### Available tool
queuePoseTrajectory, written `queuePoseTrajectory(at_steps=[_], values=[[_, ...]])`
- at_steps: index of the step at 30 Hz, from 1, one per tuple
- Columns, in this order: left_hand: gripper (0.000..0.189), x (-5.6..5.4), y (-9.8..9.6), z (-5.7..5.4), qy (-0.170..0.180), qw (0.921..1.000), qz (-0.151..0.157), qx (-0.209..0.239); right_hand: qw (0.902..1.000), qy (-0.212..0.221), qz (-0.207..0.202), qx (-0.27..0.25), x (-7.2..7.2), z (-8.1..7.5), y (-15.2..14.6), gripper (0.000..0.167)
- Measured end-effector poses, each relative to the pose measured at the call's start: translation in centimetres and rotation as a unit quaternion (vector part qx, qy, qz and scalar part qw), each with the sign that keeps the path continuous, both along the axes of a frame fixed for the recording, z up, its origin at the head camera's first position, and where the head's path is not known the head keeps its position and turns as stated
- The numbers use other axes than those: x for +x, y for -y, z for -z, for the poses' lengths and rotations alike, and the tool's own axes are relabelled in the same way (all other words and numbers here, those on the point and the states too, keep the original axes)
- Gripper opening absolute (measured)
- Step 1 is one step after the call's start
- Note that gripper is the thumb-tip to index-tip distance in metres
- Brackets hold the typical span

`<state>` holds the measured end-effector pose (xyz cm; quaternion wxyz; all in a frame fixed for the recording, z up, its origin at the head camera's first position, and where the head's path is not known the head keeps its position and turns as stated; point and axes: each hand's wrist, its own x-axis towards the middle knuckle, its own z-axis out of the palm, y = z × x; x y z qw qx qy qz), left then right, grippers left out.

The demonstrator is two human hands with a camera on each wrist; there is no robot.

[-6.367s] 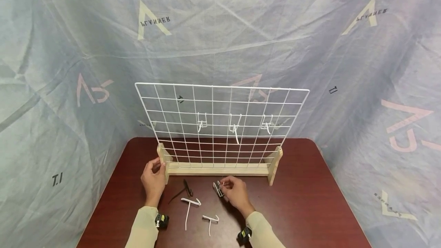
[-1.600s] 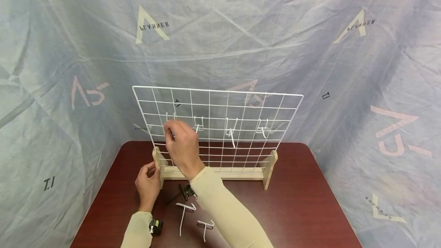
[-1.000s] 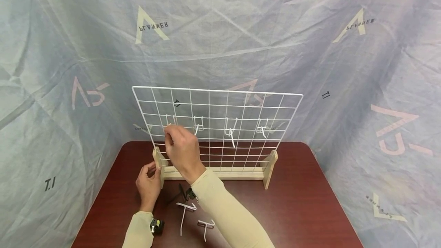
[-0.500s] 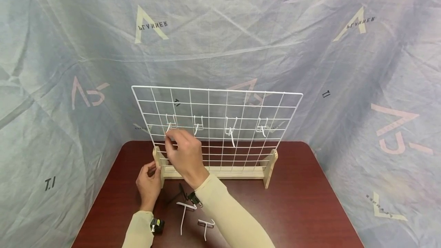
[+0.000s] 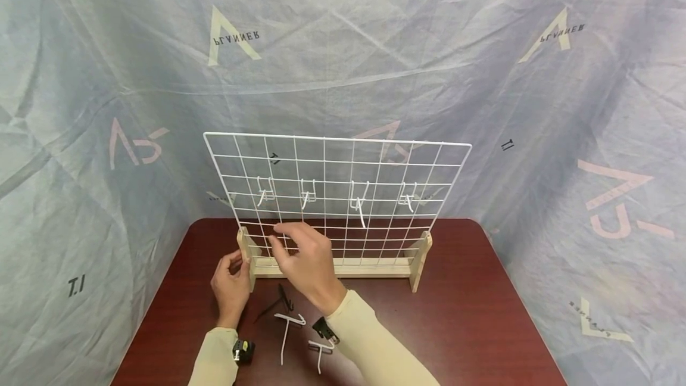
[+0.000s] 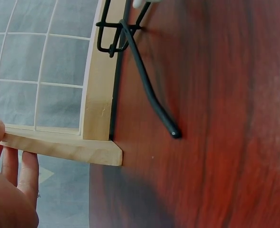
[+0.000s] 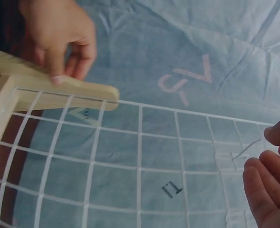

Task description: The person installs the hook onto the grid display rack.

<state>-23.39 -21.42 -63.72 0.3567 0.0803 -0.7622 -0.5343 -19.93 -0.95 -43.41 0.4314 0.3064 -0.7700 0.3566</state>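
Observation:
A white wire grid panel [image 5: 339,164] stands upright in a wooden stand [image 5: 332,269]. My left hand [image 5: 230,288] holds the stand's left side piece [image 6: 63,148], thumb on one face and fingers on the other. In front of the grid's lower left part, my right hand [image 5: 308,261] is in the air with thumb and fingers apart and nothing between them. Above it a white hook [image 5: 264,196] hangs on the grid at the left, prong pointing outward. The right wrist view shows my right hand [image 7: 273,185] near that hook's prong [image 7: 246,149].
More white hooks hang in the same row, including a longer-pronged one [image 5: 359,204]. On the red-brown table [image 5: 455,320] lie a black hook [image 5: 282,299], a long white hook [image 5: 286,329] and a shorter white hook [image 5: 320,350]. Grey printed cloth [image 5: 343,46] surrounds the table.
My right hand picked up a hook from the table and hung it at the grid's left. It has since let go and drawn back down to the right. My left hand has stayed on the stand.

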Motion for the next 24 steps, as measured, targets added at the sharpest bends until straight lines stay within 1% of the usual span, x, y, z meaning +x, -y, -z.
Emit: queuePoseTrajectory(at_steps=[4, 12, 20, 24], values=[[0.027, -0.1, 0.1, -0.1, 0.0, 1.0, 0.001, 0.006, 0.9999, 0.006, 0.001, 0.009, 0.6, 1.2, -1.4, 0.02], [0.026, -0.4, 0.2, -0.2, -0.003, 1.0, 0.0, 0.008, 0.9995, 0.021, 0.005, 0.022, 1.2, 3.4, -3.5, 0.026], [0.026, -0.1, 0.0, 0.0, 0.006, 0.9999, -0.001, 0.009, 0.9987, 0.043, 0.004, 0.027, 2.2, 5.3, -5.0, 0.028], [0.026, 0.0, -0.1, 0.1, 0.006, 0.9999, -0.001, 0.01, 0.9972, 0.062, 0.01, 0.041, 2.9, 6.7, -5.7, 0.027]])
